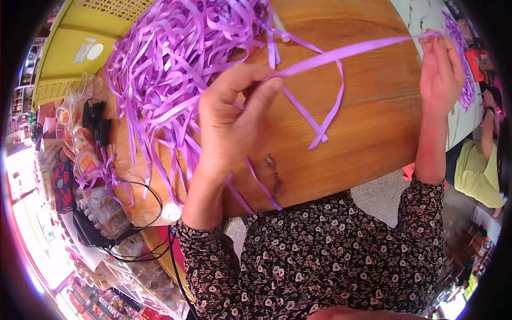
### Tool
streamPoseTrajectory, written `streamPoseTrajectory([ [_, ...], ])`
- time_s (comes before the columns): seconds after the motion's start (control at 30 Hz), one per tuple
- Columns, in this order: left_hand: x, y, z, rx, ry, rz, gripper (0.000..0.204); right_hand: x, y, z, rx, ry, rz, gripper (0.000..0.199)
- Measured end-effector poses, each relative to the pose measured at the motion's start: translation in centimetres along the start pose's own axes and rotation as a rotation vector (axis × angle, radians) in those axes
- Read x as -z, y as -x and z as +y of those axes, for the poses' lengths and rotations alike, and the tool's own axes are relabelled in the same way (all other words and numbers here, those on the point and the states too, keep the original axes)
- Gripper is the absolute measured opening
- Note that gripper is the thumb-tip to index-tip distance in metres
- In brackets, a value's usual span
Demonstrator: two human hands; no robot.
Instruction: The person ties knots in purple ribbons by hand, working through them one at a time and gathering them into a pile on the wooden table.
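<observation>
Wooden tabletop (368,112) filled the view, round and warm brown, and everything sat around it. You had one purple ribbon strip (346,52) stretched taut above the table, your left hand (232,120) pinching it between thumb and forefinger near the table's middle, your right hand (440,72) pinching its far end at the table's right edge. A heaped ribbon pile (170,58) covered the table's left part, with a yellow crate (69,58) just beyond.

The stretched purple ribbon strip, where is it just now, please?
It runs taut above the wooden table, from the left hand at centre to the right hand at upper right.
</observation>
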State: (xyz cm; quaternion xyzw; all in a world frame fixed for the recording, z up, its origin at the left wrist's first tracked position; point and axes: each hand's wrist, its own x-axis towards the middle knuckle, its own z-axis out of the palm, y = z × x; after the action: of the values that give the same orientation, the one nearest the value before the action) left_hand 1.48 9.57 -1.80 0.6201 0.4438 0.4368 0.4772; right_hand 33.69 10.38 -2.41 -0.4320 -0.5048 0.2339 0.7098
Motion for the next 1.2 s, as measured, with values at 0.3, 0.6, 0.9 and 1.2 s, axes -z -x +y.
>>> streamPoseTrajectory([
  [0.3,2.3,-1.1,1.1,0.188,0.113,0.018,0.011,6.5,-4.5,2.2,-0.237,-0.279,0.376,0.023],
  [0.6,0.4,0.2,2.1,0.161,0.307,-0.154,0.038,-10.2,2.5,-5.2,0.639,0.568,-0.76,0.045],
  [0.9,0.1,0.5,2.4,0.138,0.382,-0.188,0.047,-13.3,4.1,-3.0,0.506,0.243,-0.718,0.027],
  [1.2,-0.5,0.5,2.4,0.121,0.353,-0.178,0.04,-12.3,3.7,-3.5,0.475,0.27,-0.755,0.019],
])
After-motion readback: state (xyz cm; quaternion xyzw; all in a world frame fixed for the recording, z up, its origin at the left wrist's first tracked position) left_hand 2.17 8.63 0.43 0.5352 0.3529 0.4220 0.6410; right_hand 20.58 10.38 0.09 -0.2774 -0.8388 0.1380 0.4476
